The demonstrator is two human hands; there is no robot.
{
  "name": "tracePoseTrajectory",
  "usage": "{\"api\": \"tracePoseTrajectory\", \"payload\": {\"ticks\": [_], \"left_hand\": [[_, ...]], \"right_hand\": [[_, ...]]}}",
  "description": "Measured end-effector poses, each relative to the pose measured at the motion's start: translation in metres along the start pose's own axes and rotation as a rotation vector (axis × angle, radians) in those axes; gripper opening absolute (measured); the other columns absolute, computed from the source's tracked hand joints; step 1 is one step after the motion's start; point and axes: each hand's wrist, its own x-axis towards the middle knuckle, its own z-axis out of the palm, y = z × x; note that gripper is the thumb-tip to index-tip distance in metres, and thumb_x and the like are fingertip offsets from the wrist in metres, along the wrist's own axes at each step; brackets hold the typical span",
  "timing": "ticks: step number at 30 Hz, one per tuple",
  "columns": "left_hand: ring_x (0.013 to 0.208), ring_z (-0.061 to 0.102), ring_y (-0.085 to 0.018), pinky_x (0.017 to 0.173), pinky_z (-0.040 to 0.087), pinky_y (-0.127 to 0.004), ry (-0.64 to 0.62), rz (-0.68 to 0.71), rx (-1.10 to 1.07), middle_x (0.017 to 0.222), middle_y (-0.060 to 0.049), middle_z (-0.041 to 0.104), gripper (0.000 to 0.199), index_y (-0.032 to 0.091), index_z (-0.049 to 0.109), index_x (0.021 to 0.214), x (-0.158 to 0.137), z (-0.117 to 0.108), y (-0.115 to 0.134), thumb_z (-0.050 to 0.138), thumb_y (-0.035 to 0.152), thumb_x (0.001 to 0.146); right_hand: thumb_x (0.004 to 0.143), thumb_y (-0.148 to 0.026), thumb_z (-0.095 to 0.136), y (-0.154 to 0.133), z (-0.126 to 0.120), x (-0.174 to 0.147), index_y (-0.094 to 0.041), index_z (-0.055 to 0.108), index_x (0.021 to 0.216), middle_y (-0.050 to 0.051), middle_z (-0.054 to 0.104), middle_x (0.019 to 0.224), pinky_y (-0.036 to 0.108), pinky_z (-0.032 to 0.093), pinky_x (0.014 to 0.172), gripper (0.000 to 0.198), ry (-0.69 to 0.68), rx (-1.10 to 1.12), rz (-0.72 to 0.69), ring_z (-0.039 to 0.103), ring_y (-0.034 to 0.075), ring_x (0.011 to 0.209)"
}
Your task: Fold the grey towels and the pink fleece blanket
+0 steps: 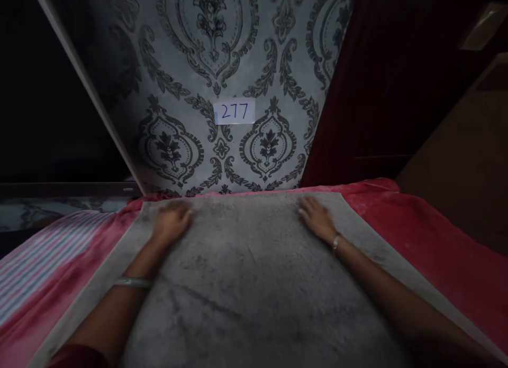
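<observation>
A large grey cloth [246, 251], stained and slightly creased, lies spread over a red blanket [420, 230]. Near the cloth's far left corner, my left hand [171, 221] rests on it palm down, blurred, with the thumb apart from the fingers. On the far right part of the cloth my right hand [317, 218] lies flat, its fingers stretched toward the far edge. Neither hand shows anything held. A bangle is on my left forearm and a bracelet on my right wrist.
Patterned wallpaper [222, 156] stands behind the far edge, bearing a paper label [235, 111] marked 277. A dark screen-like panel [55, 103] is on the left, above striped fabric [59, 251]. Dark red wooden panelling [369, 109] rises at the right.
</observation>
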Motion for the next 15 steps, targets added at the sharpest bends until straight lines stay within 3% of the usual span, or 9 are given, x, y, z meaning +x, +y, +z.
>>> {"api": "tracePoseTrajectory", "payload": {"ticks": [3, 4, 5, 7, 9, 12, 15], "left_hand": [[0.150, 0.031, -0.027, 0.123, 0.024, -0.049, -0.081, 0.498, -0.141, 0.162, -0.008, 0.037, 0.059, 0.025, 0.045, 0.152, 0.012, 0.024, 0.072, 0.042, 0.049, 0.097], [0.152, 0.026, -0.027, 0.124, 0.020, -0.051, -0.142, 0.576, -0.152, 0.164, -0.006, 0.034, 0.062, 0.027, 0.040, 0.154, 0.016, 0.033, 0.089, 0.043, 0.050, 0.097], [0.153, 0.024, -0.027, 0.124, 0.017, -0.054, -0.185, 0.593, -0.147, 0.164, -0.006, 0.032, 0.062, 0.028, 0.037, 0.156, 0.021, 0.042, 0.100, 0.042, 0.051, 0.098], [0.154, 0.022, -0.028, 0.123, 0.015, -0.058, -0.241, 0.509, -0.106, 0.164, -0.005, 0.032, 0.061, 0.029, 0.037, 0.156, 0.029, 0.053, 0.101, 0.039, 0.051, 0.099], [0.154, 0.021, -0.029, 0.123, 0.015, -0.058, -0.268, 0.364, -0.062, 0.164, -0.004, 0.032, 0.058, 0.031, 0.038, 0.156, 0.035, 0.055, 0.073, 0.035, 0.050, 0.100], [0.154, 0.022, -0.028, 0.122, 0.019, -0.054, -0.246, 0.146, -0.032, 0.164, -0.004, 0.033, 0.056, 0.029, 0.039, 0.155, 0.033, 0.042, 0.005, 0.034, 0.047, 0.102], [0.143, 0.041, -0.030, 0.115, 0.033, -0.055, -0.123, -0.034, -0.013, 0.155, -0.010, 0.047, 0.050, 0.024, 0.050, 0.146, 0.019, 0.023, -0.053, 0.045, 0.046, 0.101]], "right_hand": [[0.102, -0.044, 0.035, -0.086, 0.009, -0.008, -0.027, 0.031, 0.159, 0.007, 0.023, 0.167, 0.050, 0.023, 0.122, 0.060, -0.096, 0.080, -0.500, 0.019, 0.025, 0.154], [0.102, -0.046, 0.035, -0.105, 0.011, -0.007, -0.029, 0.030, 0.160, 0.005, 0.021, 0.168, 0.051, 0.020, 0.122, 0.060, -0.138, 0.079, -0.595, 0.018, 0.025, 0.154], [0.103, -0.047, 0.034, -0.117, 0.012, -0.004, -0.031, 0.030, 0.160, 0.003, 0.021, 0.168, 0.052, 0.019, 0.123, 0.060, -0.178, 0.069, -0.636, 0.018, 0.025, 0.154], [0.103, -0.050, 0.031, -0.116, 0.013, 0.008, -0.033, 0.029, 0.159, 0.002, 0.022, 0.167, 0.055, 0.019, 0.122, 0.059, -0.240, 0.024, -0.589, 0.019, 0.026, 0.154], [0.103, -0.051, 0.028, -0.084, 0.012, 0.024, -0.032, 0.029, 0.160, 0.002, 0.023, 0.167, 0.056, 0.020, 0.121, 0.059, -0.269, -0.036, -0.433, 0.020, 0.027, 0.154], [0.102, -0.051, 0.026, -0.003, 0.010, 0.039, -0.030, 0.031, 0.159, 0.003, 0.023, 0.167, 0.054, 0.023, 0.121, 0.061, -0.255, -0.115, -0.190, 0.022, 0.027, 0.153], [0.101, -0.052, 0.021, 0.081, 0.009, 0.038, -0.029, 0.027, 0.160, 0.004, 0.022, 0.167, 0.057, 0.028, 0.118, 0.064, -0.211, -0.147, 0.059, 0.022, 0.029, 0.153]]}}
